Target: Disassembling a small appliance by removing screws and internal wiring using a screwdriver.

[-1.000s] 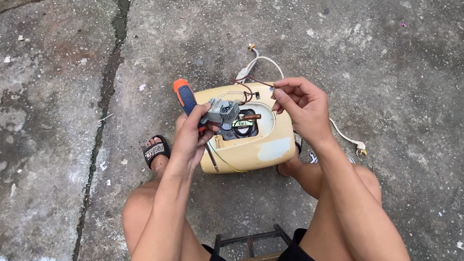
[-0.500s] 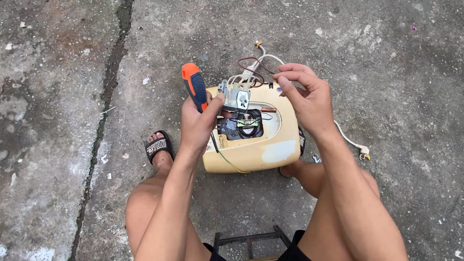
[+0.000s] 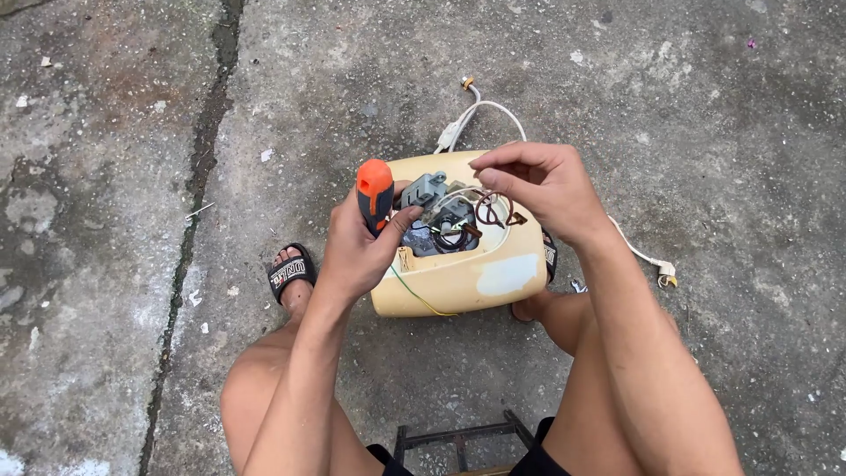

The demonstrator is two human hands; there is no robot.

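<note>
Overhead, left hand gripping screwdriver, right hand pinching wire above casing.

A person seen from above, looking down their own body. Both forearms are bare, with no sleeves, watch, rings or bracelets visible. The left hand and right hand are bare too, without gloves. Both legs are bare from the knees down to the feet. Dark, near-black shorts show at the bottom edge. The left foot wears a black slide sandal with pale lettering across its strap, toes uncovered. The right foot's sandal is mostly hidden, only a dark edge showing.
</note>
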